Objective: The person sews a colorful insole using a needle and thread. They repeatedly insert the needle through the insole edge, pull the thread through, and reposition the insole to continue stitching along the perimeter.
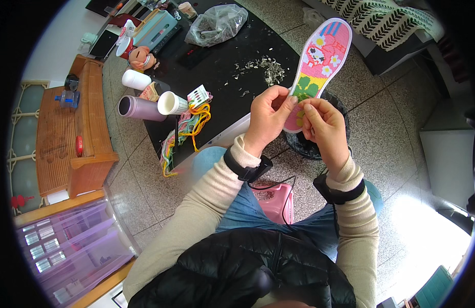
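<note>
The left hand (266, 115) and the right hand (322, 126) are both pinching the near end of an embroidered insole (322, 59), which is slanting up toward one o'clock above the floor. At nine o'clock, coloured embroidery threads (188, 126) are lying on the black desk (217, 66).

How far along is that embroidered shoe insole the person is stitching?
Most of the insole already shows colour: pink ground, white flowers, yellow and green bands. In hand is the heel end, pinched between the left hand and the right hand; their fingers hide it, so I cannot tell how much is unstitched. No needle is visible. A bundle of coloured threads lies on the black table.
</note>
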Demonstrator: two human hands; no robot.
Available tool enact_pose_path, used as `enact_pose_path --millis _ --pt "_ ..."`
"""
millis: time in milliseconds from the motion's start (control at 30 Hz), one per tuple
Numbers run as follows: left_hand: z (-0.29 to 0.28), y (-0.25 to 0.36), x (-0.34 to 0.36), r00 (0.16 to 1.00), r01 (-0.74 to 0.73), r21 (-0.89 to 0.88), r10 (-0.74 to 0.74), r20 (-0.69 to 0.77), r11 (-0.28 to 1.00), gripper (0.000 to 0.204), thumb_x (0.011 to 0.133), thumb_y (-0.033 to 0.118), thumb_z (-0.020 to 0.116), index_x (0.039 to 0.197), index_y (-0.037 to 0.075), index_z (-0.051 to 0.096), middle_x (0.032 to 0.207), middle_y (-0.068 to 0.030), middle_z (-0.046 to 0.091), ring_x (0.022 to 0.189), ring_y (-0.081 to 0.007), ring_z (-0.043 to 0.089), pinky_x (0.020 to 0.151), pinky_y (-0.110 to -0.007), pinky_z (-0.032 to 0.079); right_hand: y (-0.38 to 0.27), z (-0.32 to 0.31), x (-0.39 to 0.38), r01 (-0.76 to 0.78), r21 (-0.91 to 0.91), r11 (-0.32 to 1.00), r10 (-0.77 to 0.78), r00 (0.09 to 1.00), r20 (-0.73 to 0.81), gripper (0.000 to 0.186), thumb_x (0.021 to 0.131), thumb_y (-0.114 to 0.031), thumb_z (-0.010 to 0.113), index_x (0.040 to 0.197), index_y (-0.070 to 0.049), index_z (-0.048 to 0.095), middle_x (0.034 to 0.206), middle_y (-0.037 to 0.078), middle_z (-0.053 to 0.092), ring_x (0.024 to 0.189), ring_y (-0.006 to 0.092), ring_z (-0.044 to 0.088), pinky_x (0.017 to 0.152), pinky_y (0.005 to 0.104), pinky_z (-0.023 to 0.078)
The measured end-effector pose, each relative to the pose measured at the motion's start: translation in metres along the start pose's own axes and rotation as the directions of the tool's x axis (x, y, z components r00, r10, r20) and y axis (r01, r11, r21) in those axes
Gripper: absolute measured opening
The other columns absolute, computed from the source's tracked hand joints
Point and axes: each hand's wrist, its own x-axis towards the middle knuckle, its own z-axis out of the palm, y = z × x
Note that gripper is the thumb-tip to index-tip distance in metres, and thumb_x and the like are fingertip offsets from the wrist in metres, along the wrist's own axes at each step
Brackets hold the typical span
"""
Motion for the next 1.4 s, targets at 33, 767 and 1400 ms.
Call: enact_pose_path --millis 33,767,1400 --pt "0.000 0.000 0.000 1.000 0.003 -0.010 -0.004 -0.002 1.000 0.016 0.095 0.014 0.070 0.094 -0.001 0.063 0.080 -0.0031 0.069 0.073 -0.0057 0.063 0.065 -0.023 0.051 -0.001 0.000 0.000 -0.017 0.005 1.000 0.017 1.000 -0.006 0.019 0.103 -0.019 0.057 0.107 -0.001 0.061 0.068 -0.002 0.053 0.052 0.0050 0.044 0.047 0.0191 0.033" --pt "0.000 -0.002 0.000 1.000 -0.020 0.003 0.020 0.014 1.000 0.017 0.095 0.015 0.071 0.093 0.000 0.063 0.082 -0.0025 0.068 0.075 -0.0061 0.063 0.065 -0.023 0.051 -0.009 -0.002 0.000 -0.080 0.045 0.996 0.079 0.997 0.014 0.020 0.102 -0.018 0.058 0.099 0.001 0.062 0.064 -0.003 0.051 0.048 0.0044 0.042 0.044 0.0193 0.029" --pt "-0.003 0.008 0.006 0.947 -0.321 0.104 0.317 0.054 0.941 0.007 0.090 0.004 0.070 0.094 0.002 0.064 0.086 -0.0042 0.064 0.077 -0.0138 0.063 0.069 -0.026 0.050 -0.010 -0.036 0.012 -0.114 0.027 0.993 0.116 0.988 -0.097 0.016 0.099 -0.014 0.060 0.108 -0.001 0.062 0.090 0.005 0.068 0.061 0.0061 0.053 0.050 0.0190 0.038"
